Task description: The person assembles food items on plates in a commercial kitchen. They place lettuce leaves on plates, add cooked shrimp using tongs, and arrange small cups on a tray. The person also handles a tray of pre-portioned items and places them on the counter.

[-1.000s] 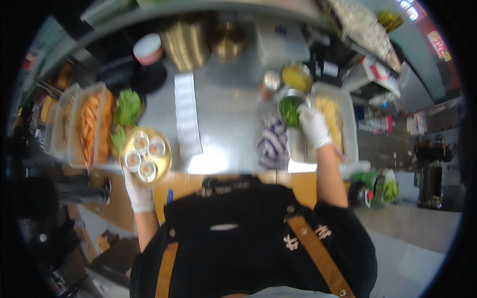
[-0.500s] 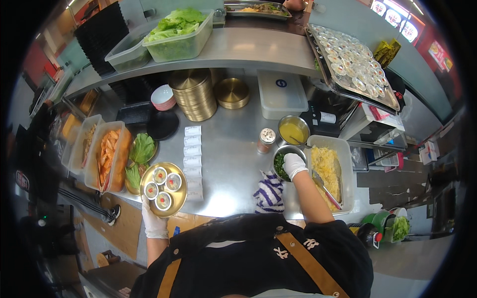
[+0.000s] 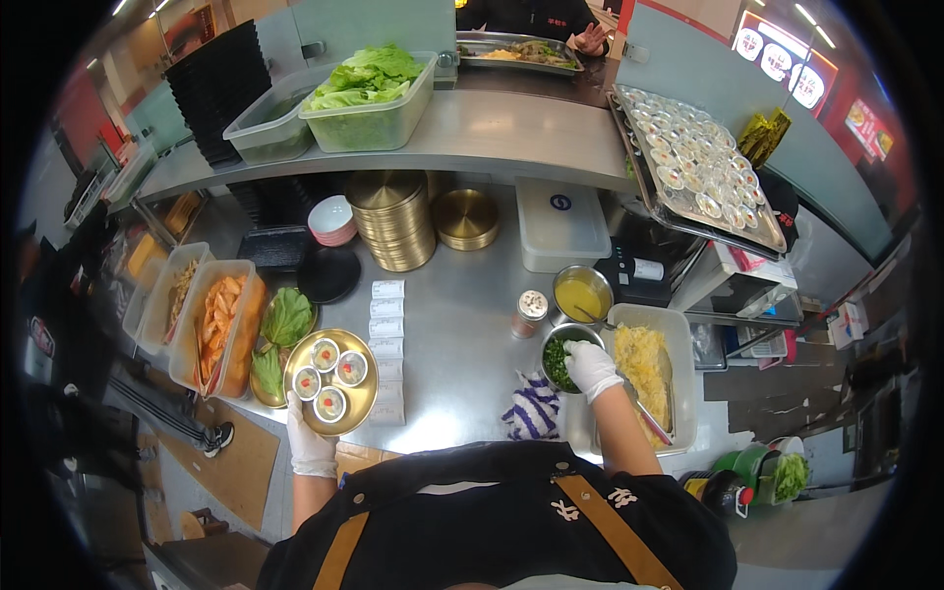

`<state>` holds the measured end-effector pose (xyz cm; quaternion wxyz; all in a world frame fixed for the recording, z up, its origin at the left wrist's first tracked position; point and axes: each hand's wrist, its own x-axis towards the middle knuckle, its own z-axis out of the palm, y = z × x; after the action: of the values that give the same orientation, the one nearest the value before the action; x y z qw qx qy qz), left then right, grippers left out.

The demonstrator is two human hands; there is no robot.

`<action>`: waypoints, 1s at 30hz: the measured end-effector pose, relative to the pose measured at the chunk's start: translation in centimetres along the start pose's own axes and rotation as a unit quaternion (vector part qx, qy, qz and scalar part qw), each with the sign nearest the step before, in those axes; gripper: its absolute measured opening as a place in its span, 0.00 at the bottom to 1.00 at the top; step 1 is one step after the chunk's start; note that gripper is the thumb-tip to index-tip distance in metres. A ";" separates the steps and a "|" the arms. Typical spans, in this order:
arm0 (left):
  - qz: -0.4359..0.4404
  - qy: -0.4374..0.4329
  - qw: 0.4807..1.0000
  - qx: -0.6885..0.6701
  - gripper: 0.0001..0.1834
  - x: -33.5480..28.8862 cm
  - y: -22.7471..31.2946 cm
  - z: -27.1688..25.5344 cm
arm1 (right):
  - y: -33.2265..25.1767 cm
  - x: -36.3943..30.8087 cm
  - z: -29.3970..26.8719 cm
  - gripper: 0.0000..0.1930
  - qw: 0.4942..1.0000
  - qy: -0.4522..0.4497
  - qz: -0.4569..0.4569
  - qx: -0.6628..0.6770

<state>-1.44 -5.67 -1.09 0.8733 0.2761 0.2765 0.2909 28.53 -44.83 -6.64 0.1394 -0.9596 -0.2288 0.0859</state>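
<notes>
My left hand [image 3: 312, 442], in a white glove, grips the near left rim of a round gold plate [image 3: 360, 411]. Several small round cups [image 3: 330, 403] with pale filling and red bits sit on that plate. My right hand [image 3: 593, 372], also gloved, reaches over the right rim of a metal bowl of chopped scallions [image 3: 557, 364]. Its fingers are drawn together at the greens; their tips are partly hidden. Just right of this hand is a clear tub of yellow shredded food [image 3: 641, 364], with tongs [image 3: 653, 425] lying in it.
A striped cloth [image 3: 532, 407], a shaker [image 3: 529, 313] and a bowl of yellow liquid [image 3: 582, 295] surround the scallion bowl. Paper slips [image 3: 387, 346] line the counter's middle. Kimchi [image 3: 221, 320] and lettuce leaves [image 3: 285, 317] stand left. Stacked gold plates [image 3: 393, 221] stand behind; a tray of cups [image 3: 698, 167] sits upper right.
The view has tilted, so the counter sits lower in the picture. My right hand has shifted slightly right over the scallion bowl. My left hand still holds the plate. More of a person shows beyond the shelf.
</notes>
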 end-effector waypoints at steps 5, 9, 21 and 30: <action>0.018 -0.030 0.999 0.025 0.28 0.9 0.2 0.0 | -1.0 -2.4 -2.2 0.14 0.999 0.005 0.050 0.007; 0.017 -0.017 0.999 0.025 0.27 1.1 0.7 0.7 | -2.4 -5.0 -3.3 0.16 0.998 0.067 0.004 -0.008; 0.040 0.020 0.999 0.015 0.23 0.7 2.3 -0.7 | -2.3 -5.4 -2.5 0.20 0.980 0.112 -0.036 0.161; 0.116 0.026 0.984 0.136 0.25 1.1 2.4 -3.9 | 0.4 -4.6 -1.3 0.20 0.988 0.015 0.056 0.144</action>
<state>-4.08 -2.06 -2.55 0.7805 0.4146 0.3021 0.3572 24.96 -47.56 -5.10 0.2750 -0.9418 -0.1580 0.1113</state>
